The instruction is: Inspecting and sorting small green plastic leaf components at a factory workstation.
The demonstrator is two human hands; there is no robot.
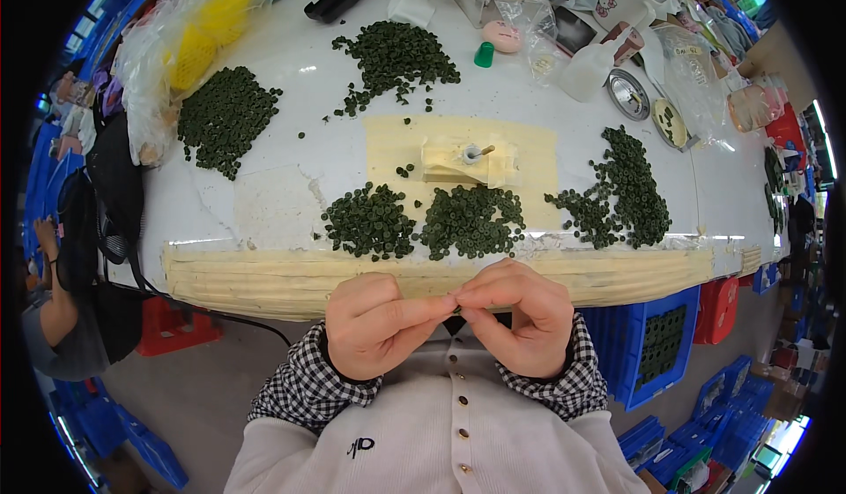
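Just beyond the table's near edge, my left hand (374, 325) and my right hand (522, 316) meet fingertip to fingertip. Both are closed in a pinch on a small dark green piece (456, 310), mostly covered by the fingers. In front of them lie two heaps of small round dark green pieces, a left heap (368, 222) and a middle heap (472, 222); many show a hole or dimple. Behind the heaps, a small taped block (445, 161) with a metal post (473, 153) stands on a yellow taped patch (536, 155).
More green pieces form a right heap (633, 190), a far heap (398, 58) and a far left heap (227, 117). Yellow tape (264, 274) covers the front edge. A blue crate (630, 371) stands below right. A black bag (115, 185) hangs at left, near another person's arm (57, 304).
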